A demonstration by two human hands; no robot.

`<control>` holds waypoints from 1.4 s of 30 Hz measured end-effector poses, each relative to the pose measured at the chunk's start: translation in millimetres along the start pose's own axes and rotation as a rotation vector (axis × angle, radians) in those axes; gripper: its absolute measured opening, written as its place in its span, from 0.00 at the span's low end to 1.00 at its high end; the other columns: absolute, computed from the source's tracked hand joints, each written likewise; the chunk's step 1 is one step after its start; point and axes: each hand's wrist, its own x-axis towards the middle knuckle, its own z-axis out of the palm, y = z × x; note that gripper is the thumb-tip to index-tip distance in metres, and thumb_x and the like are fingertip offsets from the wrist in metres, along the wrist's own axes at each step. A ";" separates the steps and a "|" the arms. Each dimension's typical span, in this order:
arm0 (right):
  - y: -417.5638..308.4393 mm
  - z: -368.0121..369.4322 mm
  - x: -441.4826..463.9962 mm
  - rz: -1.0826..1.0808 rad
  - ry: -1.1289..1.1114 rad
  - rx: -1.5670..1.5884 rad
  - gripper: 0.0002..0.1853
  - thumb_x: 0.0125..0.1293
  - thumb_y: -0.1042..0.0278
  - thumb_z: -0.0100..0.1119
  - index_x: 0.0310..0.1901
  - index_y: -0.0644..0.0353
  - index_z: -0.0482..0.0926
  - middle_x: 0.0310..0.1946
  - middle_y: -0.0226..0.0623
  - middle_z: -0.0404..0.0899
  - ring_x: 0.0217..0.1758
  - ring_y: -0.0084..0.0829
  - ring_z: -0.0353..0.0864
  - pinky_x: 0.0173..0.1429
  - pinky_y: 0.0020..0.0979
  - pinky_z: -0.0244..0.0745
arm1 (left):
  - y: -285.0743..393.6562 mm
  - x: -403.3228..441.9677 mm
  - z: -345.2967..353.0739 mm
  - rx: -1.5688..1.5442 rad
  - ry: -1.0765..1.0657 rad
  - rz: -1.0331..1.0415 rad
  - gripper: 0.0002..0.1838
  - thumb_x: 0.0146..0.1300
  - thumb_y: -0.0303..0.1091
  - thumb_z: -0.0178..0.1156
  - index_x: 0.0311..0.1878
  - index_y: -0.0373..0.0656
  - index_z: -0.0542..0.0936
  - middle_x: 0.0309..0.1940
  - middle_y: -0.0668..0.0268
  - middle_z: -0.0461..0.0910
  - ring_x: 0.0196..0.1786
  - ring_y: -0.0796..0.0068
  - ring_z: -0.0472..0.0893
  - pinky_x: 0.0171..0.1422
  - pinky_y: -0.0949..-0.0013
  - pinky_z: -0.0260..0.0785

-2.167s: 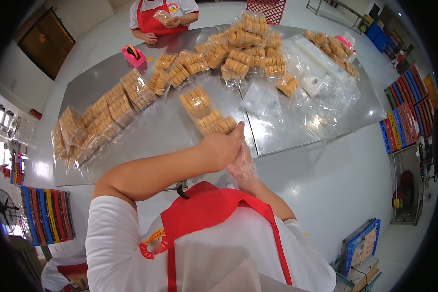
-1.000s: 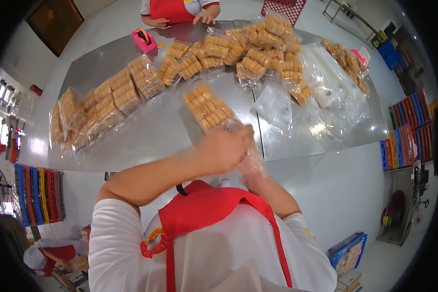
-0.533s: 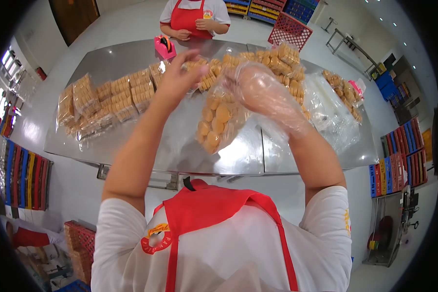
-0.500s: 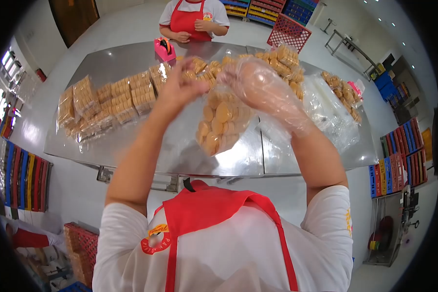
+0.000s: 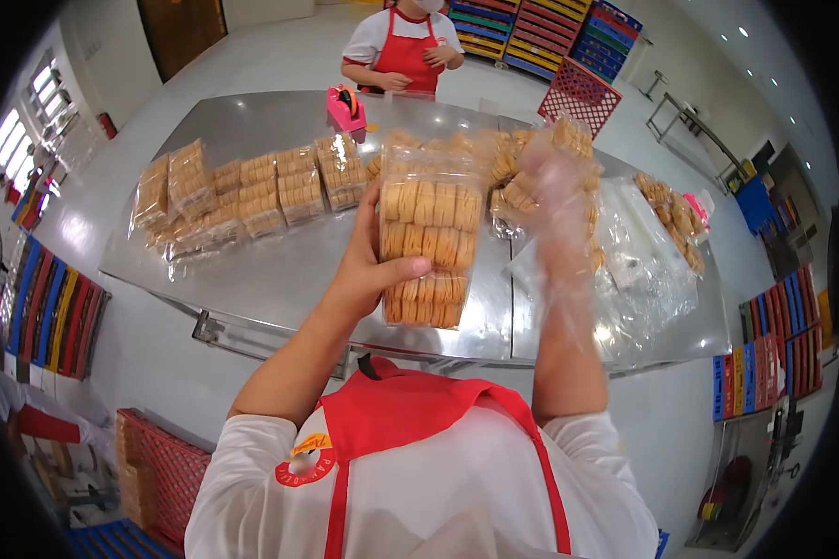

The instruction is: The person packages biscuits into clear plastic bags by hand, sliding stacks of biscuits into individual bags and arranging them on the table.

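My left hand [image 5: 368, 270] is closed round the side of a clear plastic bag of cookies [image 5: 429, 247], its thumb pressed across the front. Round golden cookies stand on edge in stacked rows inside the bag, which is tilted up above the steel table [image 5: 298, 270]. My right hand [image 5: 555, 186], in a clear plastic glove, is smeared by motion beside a heap of bagged cookies [image 5: 573, 140] at the back right. Its fingers cannot be made out. Left of my left hand, several filled cookie packs [image 5: 261, 191] stand in a row.
A pink tape dispenser [image 5: 346, 109] stands at the table's far edge. Clear plastic bags [image 5: 639, 252] lie on the right, beside more cookies [image 5: 671, 219]. Across the table stands a person in a red apron [image 5: 406, 56]. Stacked crates [image 5: 51, 303] line the sides.
Both hands were at the top of the cookie bag. My left hand now grips its side, with the rows facing me, and my gloved right hand has moved off to the right.
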 end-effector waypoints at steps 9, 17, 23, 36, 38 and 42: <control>183.0 31.9 -49.7 0.643 -0.306 0.667 0.34 0.78 0.38 0.37 0.71 0.59 0.63 0.68 0.45 0.69 0.67 0.42 0.74 0.67 0.45 0.74 | -59.7 -18.4 -11.4 0.949 0.169 0.285 0.48 0.58 0.39 0.72 0.76 0.37 0.55 0.68 0.49 0.63 0.69 0.59 0.69 0.71 0.60 0.65; 227.7 66.3 -73.8 0.367 -0.187 0.504 0.30 0.78 0.42 0.45 0.65 0.63 0.67 0.60 0.40 0.72 0.61 0.32 0.73 0.67 0.35 0.68 | -43.8 -42.6 -35.5 0.411 0.586 -0.117 0.27 0.72 0.47 0.59 0.67 0.40 0.73 0.59 0.60 0.75 0.59 0.69 0.72 0.58 0.63 0.71; 176.5 113.2 -91.2 0.538 -0.074 0.392 0.30 0.76 0.42 0.48 0.68 0.58 0.66 0.59 0.42 0.73 0.62 0.36 0.73 0.63 0.41 0.71 | 43.9 -59.0 -36.9 0.067 0.737 -0.406 0.23 0.77 0.45 0.51 0.66 0.41 0.75 0.61 0.62 0.75 0.59 0.68 0.75 0.60 0.56 0.72; 72.3 281.0 -9.2 0.473 -0.490 1.041 0.30 0.74 0.47 0.49 0.70 0.58 0.67 0.65 0.44 0.74 0.62 0.43 0.78 0.64 0.46 0.77 | 99.9 -83.3 -196.5 0.904 0.047 0.517 0.18 0.72 0.32 0.56 0.63 0.43 0.79 0.74 0.53 0.64 0.78 0.52 0.58 0.82 0.53 0.44; 79.2 312.7 5.2 0.075 -0.532 0.775 0.30 0.72 0.49 0.52 0.69 0.59 0.67 0.65 0.44 0.73 0.63 0.42 0.78 0.66 0.44 0.76 | 119.9 -77.5 -228.3 0.905 0.030 0.450 0.21 0.69 0.32 0.59 0.65 0.43 0.78 0.74 0.53 0.64 0.78 0.52 0.58 0.81 0.53 0.45; 133.5 353.4 73.3 0.155 -0.392 0.314 0.32 0.66 0.53 0.62 0.67 0.58 0.69 0.65 0.42 0.74 0.66 0.41 0.75 0.68 0.49 0.73 | 189.7 -72.7 -292.7 1.082 0.296 0.483 0.34 0.61 0.32 0.65 0.72 0.44 0.69 0.75 0.54 0.62 0.78 0.55 0.59 0.80 0.54 0.49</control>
